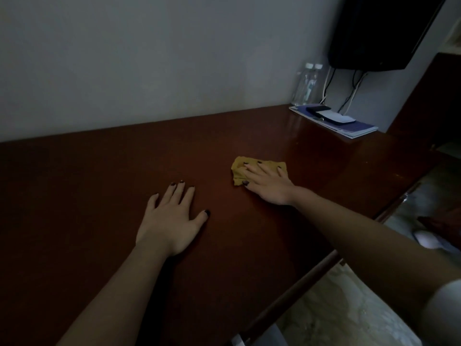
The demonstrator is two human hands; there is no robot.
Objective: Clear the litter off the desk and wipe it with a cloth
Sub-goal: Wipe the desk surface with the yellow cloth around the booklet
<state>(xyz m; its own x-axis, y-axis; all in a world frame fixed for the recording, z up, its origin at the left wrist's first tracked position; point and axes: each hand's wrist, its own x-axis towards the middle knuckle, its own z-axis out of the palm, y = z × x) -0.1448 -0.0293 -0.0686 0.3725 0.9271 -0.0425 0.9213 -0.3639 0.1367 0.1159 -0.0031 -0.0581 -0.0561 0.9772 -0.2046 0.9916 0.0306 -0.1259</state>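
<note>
The dark red-brown wooden desk (104, 176) fills most of the view and runs along a pale wall. A crumpled yellow cloth (239, 171) lies on it right of centre. My right hand (268, 183) presses flat on the cloth with fingers spread, covering most of its right part. My left hand (172, 221) rests palm down on the bare desk, fingers apart, holding nothing, a hand's width left of the cloth. No litter shows on the desk.
At the desk's far right end lie blue folders (354, 127) with a dark remote and a white card on top. Two clear water bottles (308, 83) stand against the wall behind them. A wall-mounted black TV (374, 33) hangs above, cables dangling. The desk's front edge runs diagonally at right, above a tiled floor.
</note>
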